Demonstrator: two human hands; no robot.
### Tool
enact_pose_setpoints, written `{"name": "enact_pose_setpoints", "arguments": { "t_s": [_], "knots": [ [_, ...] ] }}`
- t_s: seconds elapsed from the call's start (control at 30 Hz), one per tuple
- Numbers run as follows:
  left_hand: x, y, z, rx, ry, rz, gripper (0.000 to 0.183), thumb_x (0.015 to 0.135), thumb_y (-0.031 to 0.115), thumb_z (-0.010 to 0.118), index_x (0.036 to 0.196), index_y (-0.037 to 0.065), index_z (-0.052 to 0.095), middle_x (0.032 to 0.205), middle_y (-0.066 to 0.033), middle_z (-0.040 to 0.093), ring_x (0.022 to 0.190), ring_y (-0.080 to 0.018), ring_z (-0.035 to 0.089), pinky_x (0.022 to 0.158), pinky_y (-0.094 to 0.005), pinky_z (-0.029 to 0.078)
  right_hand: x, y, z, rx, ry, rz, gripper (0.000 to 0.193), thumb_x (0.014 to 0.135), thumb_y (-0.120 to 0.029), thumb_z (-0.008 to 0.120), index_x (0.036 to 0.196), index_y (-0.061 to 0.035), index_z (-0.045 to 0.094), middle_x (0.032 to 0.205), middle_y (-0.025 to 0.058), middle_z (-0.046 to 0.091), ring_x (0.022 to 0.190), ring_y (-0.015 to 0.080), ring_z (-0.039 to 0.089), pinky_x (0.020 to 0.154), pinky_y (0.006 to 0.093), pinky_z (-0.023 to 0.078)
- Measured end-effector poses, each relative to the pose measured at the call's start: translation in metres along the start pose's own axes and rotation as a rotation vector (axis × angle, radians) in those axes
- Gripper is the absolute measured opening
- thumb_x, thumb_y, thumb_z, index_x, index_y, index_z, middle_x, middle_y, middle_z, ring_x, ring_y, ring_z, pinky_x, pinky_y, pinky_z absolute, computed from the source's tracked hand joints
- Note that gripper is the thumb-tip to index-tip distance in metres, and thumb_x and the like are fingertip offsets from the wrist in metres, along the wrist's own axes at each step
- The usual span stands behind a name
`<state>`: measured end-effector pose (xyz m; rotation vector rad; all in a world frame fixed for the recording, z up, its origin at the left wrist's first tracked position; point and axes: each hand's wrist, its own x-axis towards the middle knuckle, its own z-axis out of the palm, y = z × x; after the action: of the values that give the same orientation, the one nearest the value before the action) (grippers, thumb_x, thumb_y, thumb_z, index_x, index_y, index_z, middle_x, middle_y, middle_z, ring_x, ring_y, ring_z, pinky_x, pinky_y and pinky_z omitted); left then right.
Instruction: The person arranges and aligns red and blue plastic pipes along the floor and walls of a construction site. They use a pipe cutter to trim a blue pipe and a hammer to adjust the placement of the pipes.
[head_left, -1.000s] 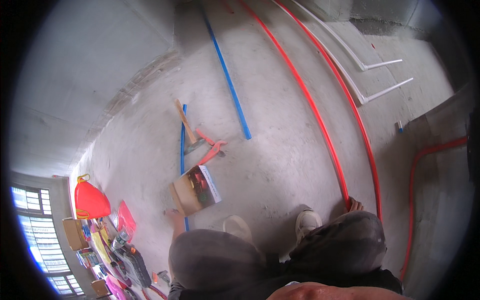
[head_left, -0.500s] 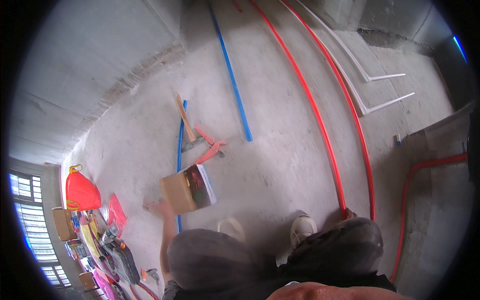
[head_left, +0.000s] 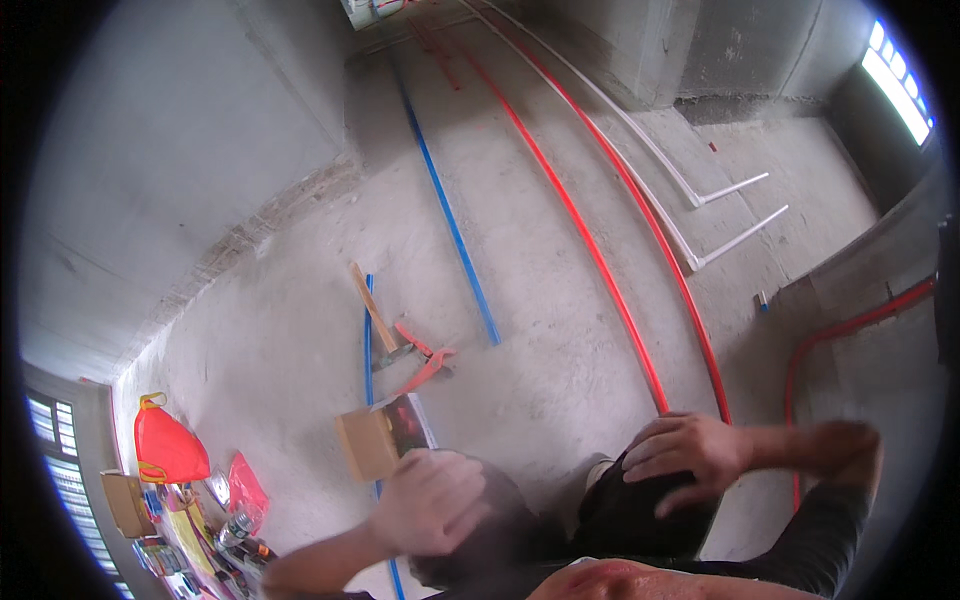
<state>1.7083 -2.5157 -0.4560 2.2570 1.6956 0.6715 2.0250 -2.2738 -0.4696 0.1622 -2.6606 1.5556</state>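
My left hand (head_left: 432, 503) lies over my left knee, slightly blurred, fingers laid across the dark trousers with nothing held. Draped over my right knee, my right hand (head_left: 692, 455) has its fingers apart and is bare of any object. Just beyond the left hand sits a small cardboard box (head_left: 365, 446) with a dark printed side. Farther out lie a hammer with a wooden handle (head_left: 372, 307) and a red-handled tool (head_left: 425, 369), perhaps a pipe cutter. A short blue pipe (head_left: 369, 350) runs under the hammer and past the box.
A longer blue pipe (head_left: 447, 208), two long red pipes (head_left: 577, 215) (head_left: 657, 220) and white pipes with elbows (head_left: 735, 187) lie on the concrete floor. At left are a red bag (head_left: 170, 442), a pink bag (head_left: 246, 492) and an open carton (head_left: 125, 503). A red pipe (head_left: 850, 332) bends along the right.
My left hand has left the floor beside the box and come onto my left knee. My right hand has risen from the red pipe's near end to my right knee. The view has tilted up.
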Motion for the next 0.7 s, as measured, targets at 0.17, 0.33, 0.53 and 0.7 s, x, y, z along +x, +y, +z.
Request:
{"name": "enact_pose_setpoints", "arguments": {
  "t_s": [0.17,0.33,0.53,0.7],
  "knots": [
    [0.001,-0.049,0.007,-0.14,0.016,0.076,0.026,0.082,0.01,0.066,0.107,0.001,0.067,0.109,-0.0142,0.067,0.102,-0.0334,0.063,0.092,-0.0436,0.047,0.037,0.038,0.006,-0.03,-0.029,-0.172,0.038,0.092,-0.031,0.073,0.116,-0.0015,0.07,0.114,0.0158,0.072,0.107,0.0324,0.068,0.096,0.0448,0.053],
    [0.008,-0.07,-0.01,-0.23,-0.075,0.079,0.026,0.082,0.008,0.063,0.107,0.003,0.068,0.108,-0.0114,0.068,0.107,-0.0312,0.063,0.096,-0.0454,0.045,0.061,0.046,0.003,-0.009,-0.01,-0.103,0.03,0.092,-0.029,0.073,0.112,-0.0061,0.071,0.107,0.0106,0.073,0.102,0.0302,0.068,0.093,0.0437,0.051],
    [-0.021,-0.034,-0.054,-0.352,-0.209,-0.143,0.021,0.086,0.014,0.061,0.104,0.008,0.07,0.11,-0.0105,0.069,0.111,-0.0321,0.062,0.101,-0.0446,0.041,0.061,-0.027,0.001,-0.114,-0.036,0.187,0.04,0.092,-0.04,0.07,0.118,-0.0095,0.068,0.107,0.0094,0.072,0.101,0.0321,0.066,0.096,0.0449,0.048],
    [-0.045,0.025,-0.095,-0.167,-0.516,-0.433,0.024,0.091,0.025,0.056,0.106,0.009,0.066,0.11,-0.015,0.065,0.112,-0.0366,0.058,0.099,-0.0506,0.043,0.064,-0.132,0.001,-0.354,-0.239,0.641,0.056,0.091,-0.05,0.065,0.129,-0.0094,0.06,0.124,0.0129,0.065,0.118,0.0318,0.061,0.098,0.0465,0.048]
  ]
}}
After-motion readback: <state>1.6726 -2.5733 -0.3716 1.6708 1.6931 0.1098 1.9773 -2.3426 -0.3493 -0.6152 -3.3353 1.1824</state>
